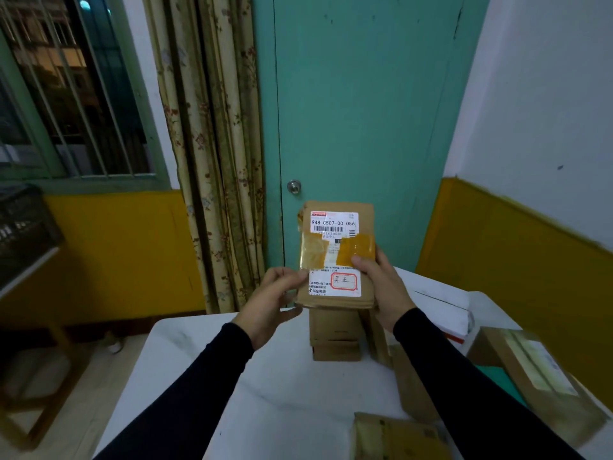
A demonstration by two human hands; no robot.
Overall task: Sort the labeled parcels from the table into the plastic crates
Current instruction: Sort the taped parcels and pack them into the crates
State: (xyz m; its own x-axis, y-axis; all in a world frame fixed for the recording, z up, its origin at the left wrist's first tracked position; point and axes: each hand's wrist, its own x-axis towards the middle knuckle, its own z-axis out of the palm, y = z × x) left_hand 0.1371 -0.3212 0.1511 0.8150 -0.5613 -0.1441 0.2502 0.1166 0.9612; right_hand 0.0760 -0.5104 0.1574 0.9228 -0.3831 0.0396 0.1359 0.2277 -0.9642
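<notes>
At the bottom edge, right of centre, a brown parcel (398,438) lies on the white table (265,393), cut off by the frame. Bare tabletop runs up the middle between two dark sleeves; the table's left edge slants from lower left toward centre, with floor beyond it.

At far left, mid-height, a dark crate (23,227) sits on a wooden stand, partly out of frame; what it holds cannot be made out.

In the centre, the left hand (272,300) pinches the left edge of a labeled parcel (335,254), thumb on the front. The right hand (381,287) grips its right edge, thumb pressed on a strip of yellow tape. The parcel is held upright above the table, label toward the camera, before a green door (358,111).

Below it a small stack of cardboard boxes (335,336) stands on the table, its top hidden by the held parcel. At right, a white package (444,310) and a larger taped box (537,376) lie near the table's right edge, blurred.
</notes>
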